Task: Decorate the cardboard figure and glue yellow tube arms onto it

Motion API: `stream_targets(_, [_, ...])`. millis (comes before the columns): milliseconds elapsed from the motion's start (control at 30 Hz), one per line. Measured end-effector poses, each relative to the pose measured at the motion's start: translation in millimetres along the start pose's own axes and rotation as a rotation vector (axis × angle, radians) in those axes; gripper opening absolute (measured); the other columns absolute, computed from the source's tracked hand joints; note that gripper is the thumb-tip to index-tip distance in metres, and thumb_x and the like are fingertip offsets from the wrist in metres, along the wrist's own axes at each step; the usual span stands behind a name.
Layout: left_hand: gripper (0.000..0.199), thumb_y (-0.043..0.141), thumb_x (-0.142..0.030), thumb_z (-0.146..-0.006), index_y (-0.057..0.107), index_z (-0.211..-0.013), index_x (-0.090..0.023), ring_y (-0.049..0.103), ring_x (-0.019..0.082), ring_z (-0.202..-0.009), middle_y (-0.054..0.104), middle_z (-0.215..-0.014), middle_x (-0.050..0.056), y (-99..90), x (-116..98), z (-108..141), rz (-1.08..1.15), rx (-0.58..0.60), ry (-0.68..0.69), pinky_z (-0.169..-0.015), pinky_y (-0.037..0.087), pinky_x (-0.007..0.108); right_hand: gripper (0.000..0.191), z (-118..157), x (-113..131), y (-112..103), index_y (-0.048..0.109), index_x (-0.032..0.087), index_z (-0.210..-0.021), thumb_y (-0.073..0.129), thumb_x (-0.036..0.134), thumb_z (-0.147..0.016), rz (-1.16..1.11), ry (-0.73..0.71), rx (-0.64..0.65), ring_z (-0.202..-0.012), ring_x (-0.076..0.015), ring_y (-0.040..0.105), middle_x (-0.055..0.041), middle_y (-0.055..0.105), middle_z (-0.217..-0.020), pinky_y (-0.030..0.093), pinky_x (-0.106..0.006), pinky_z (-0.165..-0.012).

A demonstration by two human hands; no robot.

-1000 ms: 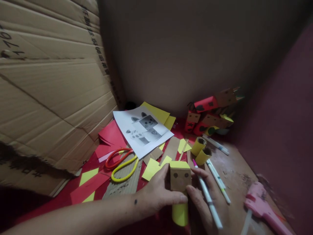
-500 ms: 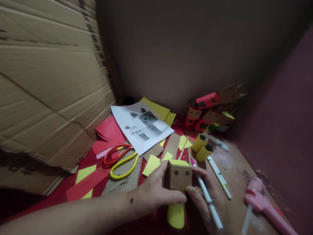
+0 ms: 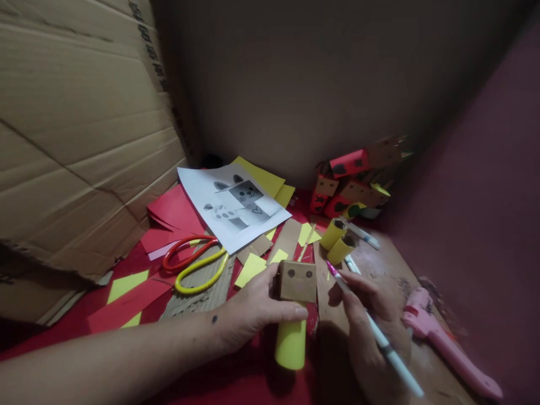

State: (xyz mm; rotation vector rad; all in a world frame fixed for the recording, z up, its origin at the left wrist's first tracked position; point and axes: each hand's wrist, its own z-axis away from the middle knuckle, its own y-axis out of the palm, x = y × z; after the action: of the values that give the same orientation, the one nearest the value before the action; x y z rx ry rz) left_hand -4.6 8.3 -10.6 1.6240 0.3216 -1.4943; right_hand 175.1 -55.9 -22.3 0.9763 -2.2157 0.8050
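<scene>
My left hand (image 3: 257, 312) is closed around a small paper figure, its thumb lying across the front. The figure has a brown cardboard box head (image 3: 298, 282) with two dark round eyes and a faint pink mark, on a yellow paper tube body (image 3: 291, 344). To the right, my right hand (image 3: 369, 320) grips a white marker pen (image 3: 382, 337) whose pink tip points up and left. The tip is apart from the figure. Just beyond it stand two yellow paper tubes (image 3: 342, 248). Another pale marker lies partly hidden behind my right hand.
Scissors (image 3: 200, 275) with red and yellow handles lie left, near red paper (image 3: 177, 208) and a printed sheet (image 3: 236, 205). A pink glue gun (image 3: 447, 343) rests on the board at right. Finished figures (image 3: 350, 180) are piled behind. A large cardboard panel (image 3: 84, 140) rises at left.
My right hand has moved away from the figure to the right, with the marker in it. My left hand keeps hold of the figure. The whole view has shifted slightly.
</scene>
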Motion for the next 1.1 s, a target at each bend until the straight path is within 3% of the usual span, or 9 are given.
stream_targets(133, [0.062, 0.084, -0.023, -0.065, 0.054, -0.119, -0.016, 0.061, 0.030, -0.115, 0.069, -0.119, 0.010, -0.4, 1, 0, -0.020, -0.003, -0.007, -0.093, 0.047, 0.039, 0.022, 5, 4, -2, 0.064, 0.026, -0.110, 0.062, 0.016, -0.092, -0.093, -0.041, -0.049, -0.080, -0.0120, 0.070, 0.0009, 0.070, -0.091, 0.057, -0.018, -0.074])
stream_targets(233, [0.061, 0.085, -0.024, -0.065, 0.054, -0.118, -0.016, 0.061, 0.030, -0.115, 0.069, -0.118, 0.010, -0.7, 1, 1, -0.031, -0.004, 0.000, -0.092, 0.047, 0.039, 0.025, 5, 9, -6, 0.064, 0.026, -0.106, 0.062, 0.008, -0.088, -0.042, -0.166, -0.007, -0.083, -0.0131, 0.069, -0.0005, 0.069, -0.094, 0.055, -0.020, -0.074])
stream_targets(333, [0.061, 0.084, -0.023, -0.066, 0.054, -0.118, -0.017, 0.062, 0.030, -0.114, 0.069, -0.119, 0.009, -1.3, 0, 0, -0.024, -0.004, -0.003, -0.092, 0.047, 0.038, 0.024, 3, 12, -9, 0.063, 0.025, -0.099, 0.061, 0.005, -0.087, -0.024, -0.251, 0.083, -0.075, -0.0135, 0.066, -0.0002, 0.065, -0.085, 0.053, -0.022, -0.064])
stream_targets(467, [0.063, 0.085, -0.025, -0.065, 0.054, -0.119, -0.016, 0.061, 0.031, -0.115, 0.069, -0.118, 0.010, -3.0, 0, -2, -0.055, -0.022, -0.021, -0.092, 0.047, 0.039, 0.015, 4, 13, -8, 0.061, 0.024, -0.094, 0.059, 0.009, -0.090, -0.019, -0.186, 0.095, -0.061, -0.0111, 0.060, 0.0021, 0.062, -0.076, 0.050, -0.021, -0.057])
stream_targets(600, [0.066, 0.085, -0.024, -0.065, 0.052, -0.121, -0.016, 0.059, 0.034, -0.122, 0.066, -0.125, 0.013, -2.2, 1, -2, -0.047, -0.007, -0.029, -0.095, 0.047, 0.041, 0.013, 11, 12, -3, 0.065, 0.025, -0.098, 0.062, 0.016, -0.089, 0.044, -0.155, 0.019, -0.075, -0.0138, 0.069, 0.0000, 0.071, -0.086, 0.056, -0.021, -0.068])
stream_targets(733, [0.067, 0.084, -0.023, -0.064, 0.050, -0.122, -0.016, 0.058, 0.036, -0.125, 0.065, -0.129, 0.015, 1.2, -1, 0, -0.033, -0.007, -0.032, -0.097, 0.047, 0.044, 0.017, 16, 19, 0, 0.070, 0.030, -0.101, 0.060, 0.020, -0.091, 0.035, -0.018, 0.022, -0.082, -0.0142, 0.073, 0.0023, 0.076, -0.089, 0.057, -0.022, -0.079])
stream_targets(1100, [0.064, 0.083, -0.026, -0.068, 0.051, -0.122, -0.016, 0.060, 0.033, -0.123, 0.066, -0.129, 0.015, 3.1, -5, 3, -0.063, -0.007, -0.030, -0.098, 0.047, 0.041, 0.018, 14, 19, 3, 0.069, 0.027, -0.102, 0.058, 0.016, -0.093, -0.142, -0.007, 0.083, -0.082, -0.0165, 0.068, -0.0022, 0.073, -0.092, 0.056, -0.025, -0.075])
